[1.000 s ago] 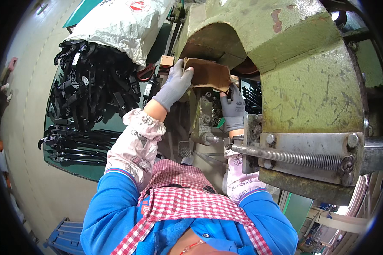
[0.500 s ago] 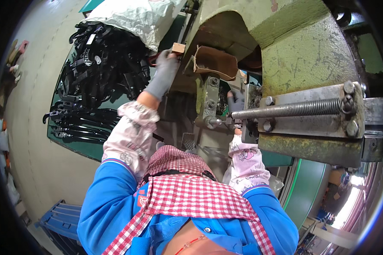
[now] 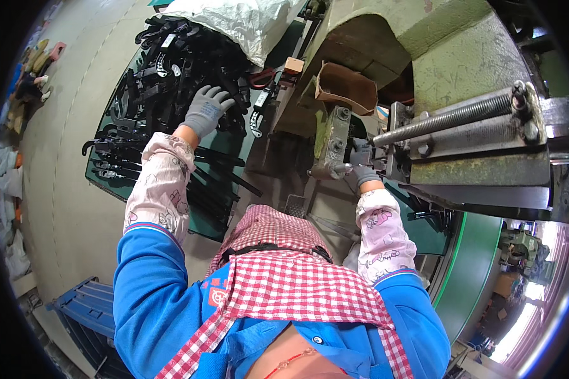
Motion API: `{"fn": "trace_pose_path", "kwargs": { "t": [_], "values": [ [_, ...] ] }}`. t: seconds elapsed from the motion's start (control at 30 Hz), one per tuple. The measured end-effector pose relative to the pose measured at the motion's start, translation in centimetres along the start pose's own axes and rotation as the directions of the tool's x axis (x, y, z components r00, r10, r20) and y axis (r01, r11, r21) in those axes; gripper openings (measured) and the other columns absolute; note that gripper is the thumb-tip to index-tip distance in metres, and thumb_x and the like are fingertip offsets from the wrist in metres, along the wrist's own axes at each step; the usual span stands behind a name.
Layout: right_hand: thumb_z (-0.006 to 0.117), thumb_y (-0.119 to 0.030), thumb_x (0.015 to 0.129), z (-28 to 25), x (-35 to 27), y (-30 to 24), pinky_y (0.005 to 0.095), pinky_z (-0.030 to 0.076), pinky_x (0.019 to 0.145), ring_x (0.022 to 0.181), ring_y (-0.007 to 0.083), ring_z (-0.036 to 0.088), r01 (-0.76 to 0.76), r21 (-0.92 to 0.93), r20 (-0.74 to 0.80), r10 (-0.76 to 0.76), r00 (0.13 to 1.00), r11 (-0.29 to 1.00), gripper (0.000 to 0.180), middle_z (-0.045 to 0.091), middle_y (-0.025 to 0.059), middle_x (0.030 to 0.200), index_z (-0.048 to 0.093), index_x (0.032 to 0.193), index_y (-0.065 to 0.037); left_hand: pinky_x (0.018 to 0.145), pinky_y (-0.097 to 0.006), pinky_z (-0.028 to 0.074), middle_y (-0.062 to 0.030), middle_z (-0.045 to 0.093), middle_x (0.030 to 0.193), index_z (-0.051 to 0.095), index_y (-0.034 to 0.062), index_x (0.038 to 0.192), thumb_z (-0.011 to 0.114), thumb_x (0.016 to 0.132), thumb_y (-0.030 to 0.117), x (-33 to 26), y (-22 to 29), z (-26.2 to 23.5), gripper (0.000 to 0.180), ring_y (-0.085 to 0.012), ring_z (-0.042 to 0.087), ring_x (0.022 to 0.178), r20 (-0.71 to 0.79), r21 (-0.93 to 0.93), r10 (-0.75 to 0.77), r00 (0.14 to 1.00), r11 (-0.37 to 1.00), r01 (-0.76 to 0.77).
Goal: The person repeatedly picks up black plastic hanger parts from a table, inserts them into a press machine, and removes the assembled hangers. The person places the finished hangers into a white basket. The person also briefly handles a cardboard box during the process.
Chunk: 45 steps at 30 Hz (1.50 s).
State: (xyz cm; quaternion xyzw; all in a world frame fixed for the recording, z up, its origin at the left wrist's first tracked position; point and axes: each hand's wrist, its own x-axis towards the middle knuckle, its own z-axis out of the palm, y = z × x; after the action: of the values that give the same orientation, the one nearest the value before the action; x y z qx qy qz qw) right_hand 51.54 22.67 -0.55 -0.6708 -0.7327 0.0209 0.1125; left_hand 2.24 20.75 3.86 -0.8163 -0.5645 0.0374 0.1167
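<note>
My left hand [image 3: 206, 110], in a grey glove, lies with fingers spread on a heap of black metal parts [image 3: 164, 69] on the green table [image 3: 105, 179] to my left. My right hand [image 3: 360, 169], also gloved in grey, is low against the front of the green press machine [image 3: 461, 57], right beside a small metal pin [image 3: 332, 169]. The machine's frame hides part of its fingers, so its grip is unclear. A brown cardboard piece [image 3: 344, 85] sits in the machine's opening above that hand.
A white woven sack [image 3: 234, 22] lies over the far end of the black parts. A thick threaded rod [image 3: 449, 117] juts from the machine on the right. A blue crate [image 3: 85, 309] stands on the floor at lower left.
My left hand has left the cardboard piece at the machine's opening and swung left and down onto the heap of black parts. My right hand stays at the machine's front.
</note>
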Motion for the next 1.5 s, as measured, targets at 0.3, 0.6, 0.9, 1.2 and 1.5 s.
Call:
{"fn": "trace_pose_path", "kwargs": {
  "t": [0.3, 0.6, 0.9, 1.2, 1.5],
  "values": [
    [0.056, -0.031, 0.094, 0.7, -0.3, -0.2, 0.0438, 0.046, 0.098, 0.115, 0.0369, 0.058, -0.002, -0.045, 0.02, 0.003, 1.0, 0.999, 0.035, 0.064, 0.0193, 0.122, 0.065, 0.122, -0.012, 0.105, -0.046, 0.039, -0.0113, 0.064, 0.119, 0.057, 0.0063, 0.124, 0.072, 0.078, 0.008, -4.2, 1.7, -6.9, 0.049, -0.0345, 0.057, 0.113, -0.524, -0.565, -0.383, 0.761, 0.825, 0.026],
    [0.051, -0.022, 0.099, -10.1, -4.4, -6.3, 0.0384, 0.052, 0.083, 0.097, 0.0324, 0.065, 0.407, 0.683, -0.297, -0.279, 0.913, 0.606, 0.025, 0.067, 0.0153, 0.112, 0.066, 0.118, -0.015, 0.079, -0.026, 0.05, -0.0092, 0.063, 0.116, 0.033, 0.0075, 0.15, 0.05, 0.104, 0.023, -12.4, 20.4, -10.5, 0.051, -0.0122, 0.06, 0.093, 0.194, -0.856, -0.45, 0.872, -0.512, -0.074],
    [0.06, -0.033, 0.094, -14.1, -2.5, -10.0, 0.0362, 0.053, 0.065, 0.07, 0.0291, 0.067, 0.357, 0.752, -0.128, -0.409, 0.903, 0.554, 0.03, 0.07, 0.0134, 0.085, 0.068, 0.11, -0.009, 0.081, -0.026, 0.046, -0.0015, 0.054, 0.103, 0.034, 0.003, 0.147, 0.082, 0.08, 0.02, -10.3, 32.5, -16.0, 0.084, -0.0094, 0.05, 0.089, 0.172, -0.972, -0.098, 0.98, -0.176, 0.153],
    [0.055, -0.028, 0.099, -15.3, -6.5, -5.2, 0.0281, 0.05, 0.063, 0.067, 0.0143, 0.061, -0.476, 0.874, 0.433, -0.286, 0.855, -0.101, 0.034, 0.066, 0.0044, 0.086, 0.059, 0.125, -0.007, 0.08, -0.023, 0.046, -0.0023, 0.06, 0.098, 0.054, -0.0042, 0.127, 0.07, 0.086, 0.003, -12.0, 39.5, -17.9, 0.045, -0.0068, 0.053, 0.089, 0.335, -0.931, -0.063, 0.94, -0.176, 0.32],
    [0.064, -0.018, 0.093, -6.6, -18.9, 28.2, 0.0267, 0.045, 0.054, 0.068, 0.0126, 0.06, -0.42, 0.895, 0.25, 0.611, 0.752, 0.152, 0.035, 0.067, 0.0034, 0.093, 0.058, 0.126, -0.011, 0.084, -0.023, 0.048, -0.004, 0.061, 0.103, 0.053, -0.004, 0.131, 0.064, 0.086, -0.003, -15.0, 39.5, -17.7, 0.047, -0.0075, 0.057, 0.092, 0.491, -0.86, -0.181, 0.852, -0.255, 0.442]
  ]
}}
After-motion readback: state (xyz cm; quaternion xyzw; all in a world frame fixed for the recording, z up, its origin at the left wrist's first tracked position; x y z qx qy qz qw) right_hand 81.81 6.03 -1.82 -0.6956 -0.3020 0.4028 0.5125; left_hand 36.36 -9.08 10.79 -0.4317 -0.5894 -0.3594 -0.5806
